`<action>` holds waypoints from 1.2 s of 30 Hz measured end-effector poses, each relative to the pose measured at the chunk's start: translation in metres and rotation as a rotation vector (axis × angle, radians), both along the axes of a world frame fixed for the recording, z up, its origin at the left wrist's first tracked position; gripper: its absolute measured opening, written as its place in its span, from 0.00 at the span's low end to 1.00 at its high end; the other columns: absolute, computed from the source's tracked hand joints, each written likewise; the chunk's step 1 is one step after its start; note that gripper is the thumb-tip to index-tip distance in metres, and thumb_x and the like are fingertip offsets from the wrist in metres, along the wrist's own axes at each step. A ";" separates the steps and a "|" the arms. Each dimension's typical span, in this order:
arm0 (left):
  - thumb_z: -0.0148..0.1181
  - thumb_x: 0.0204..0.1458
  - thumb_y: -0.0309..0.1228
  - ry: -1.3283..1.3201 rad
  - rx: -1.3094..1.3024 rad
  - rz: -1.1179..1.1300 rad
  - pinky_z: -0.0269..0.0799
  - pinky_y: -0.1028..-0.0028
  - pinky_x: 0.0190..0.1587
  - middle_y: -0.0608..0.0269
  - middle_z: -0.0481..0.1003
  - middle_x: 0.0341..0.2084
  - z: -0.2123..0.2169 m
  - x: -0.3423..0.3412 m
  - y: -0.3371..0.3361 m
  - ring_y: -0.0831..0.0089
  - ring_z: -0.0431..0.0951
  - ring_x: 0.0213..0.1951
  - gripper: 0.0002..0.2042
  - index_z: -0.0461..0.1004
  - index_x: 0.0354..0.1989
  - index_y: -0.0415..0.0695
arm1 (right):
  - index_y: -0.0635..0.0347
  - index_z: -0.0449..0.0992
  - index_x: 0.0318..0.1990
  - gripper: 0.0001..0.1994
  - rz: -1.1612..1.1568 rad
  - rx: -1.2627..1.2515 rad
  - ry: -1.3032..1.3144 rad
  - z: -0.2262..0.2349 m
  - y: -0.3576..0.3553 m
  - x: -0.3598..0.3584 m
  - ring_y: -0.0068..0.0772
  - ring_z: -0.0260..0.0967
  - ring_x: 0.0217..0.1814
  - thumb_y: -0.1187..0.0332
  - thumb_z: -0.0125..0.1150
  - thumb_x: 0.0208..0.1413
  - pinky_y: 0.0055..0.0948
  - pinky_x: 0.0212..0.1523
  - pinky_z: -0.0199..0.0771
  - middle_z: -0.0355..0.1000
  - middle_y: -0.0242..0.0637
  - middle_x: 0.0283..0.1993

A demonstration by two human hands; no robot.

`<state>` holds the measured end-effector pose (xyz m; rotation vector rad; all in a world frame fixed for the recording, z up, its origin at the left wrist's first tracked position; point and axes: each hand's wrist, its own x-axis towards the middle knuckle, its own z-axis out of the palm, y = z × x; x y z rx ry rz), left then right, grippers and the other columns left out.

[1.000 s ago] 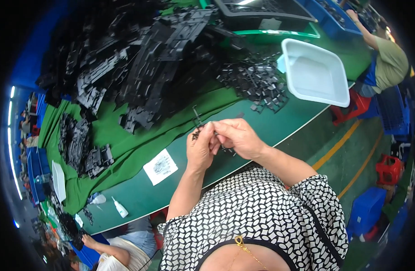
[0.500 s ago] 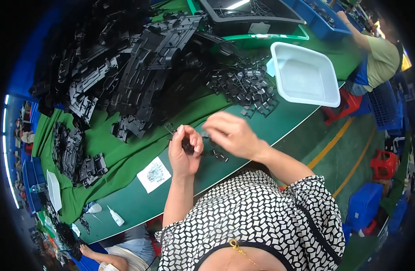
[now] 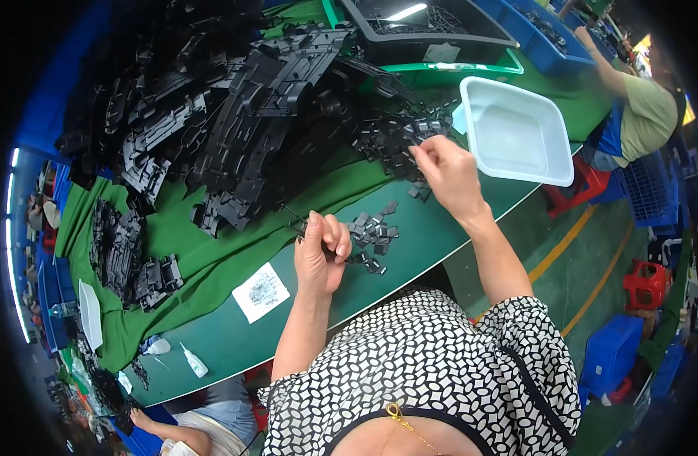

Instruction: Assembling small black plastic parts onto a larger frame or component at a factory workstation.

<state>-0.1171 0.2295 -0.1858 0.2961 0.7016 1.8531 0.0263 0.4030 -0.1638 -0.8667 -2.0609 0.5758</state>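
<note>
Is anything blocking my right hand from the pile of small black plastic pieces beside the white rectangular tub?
Nothing visible does: your right hand is over the pile of small black plastic pieces, and the white rectangular tub stands to the right, not between.

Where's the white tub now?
The tub sits upper right in the head view, on the green table, right of the small black parts and right hand.

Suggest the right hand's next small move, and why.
Probably lift one piece from the pile of black parts: the right hand is over its edge, thumb and fingers together, while the left hand seems to hold a thin black piece. Whether the right pinches anything, I can't tell.
</note>
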 end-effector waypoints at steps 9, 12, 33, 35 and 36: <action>0.47 0.55 0.43 0.261 -0.202 -0.017 0.49 0.83 0.15 0.69 0.58 0.13 -0.001 0.007 0.003 0.79 0.60 0.16 0.18 0.60 0.18 0.44 | 0.64 0.70 0.27 0.07 0.373 0.290 0.150 0.006 -0.049 -0.018 0.33 0.63 0.18 0.80 0.62 0.38 0.25 0.18 0.62 0.65 0.37 0.20; 0.49 0.54 0.44 0.291 -0.271 0.071 0.51 0.84 0.15 0.70 0.61 0.13 -0.002 0.010 0.005 0.80 0.62 0.15 0.17 0.63 0.20 0.44 | 0.65 0.70 0.27 0.09 0.500 0.321 0.135 -0.001 -0.065 -0.023 0.34 0.63 0.20 0.80 0.63 0.36 0.27 0.19 0.63 0.65 0.37 0.20; 0.46 0.53 0.37 -0.002 -0.098 -0.203 0.55 0.80 0.15 0.67 0.61 0.11 -0.006 0.003 -0.010 0.79 0.61 0.14 0.15 0.65 0.18 0.41 | 0.64 0.71 0.28 0.13 0.802 -1.459 0.539 -0.001 -0.085 -0.030 0.19 0.65 0.23 0.63 0.47 0.58 0.16 0.21 0.64 0.70 0.33 0.27; 0.44 0.53 0.36 0.025 -0.086 -0.238 0.54 0.78 0.14 0.67 0.60 0.10 -0.003 0.002 -0.009 0.78 0.59 0.13 0.15 0.63 0.16 0.43 | 0.61 0.69 0.25 0.13 0.745 -1.513 0.625 -0.002 -0.091 -0.031 0.15 0.59 0.18 0.64 0.47 0.58 0.14 0.15 0.54 0.66 0.28 0.22; 0.42 0.53 0.36 -0.060 -0.015 -0.213 0.51 0.79 0.13 0.69 0.58 0.10 -0.002 0.003 -0.008 0.78 0.57 0.12 0.16 0.60 0.14 0.45 | 0.60 0.67 0.24 0.13 0.796 -1.597 0.733 -0.013 -0.088 -0.028 0.14 0.54 0.16 0.64 0.46 0.58 0.15 0.15 0.49 0.62 0.26 0.19</action>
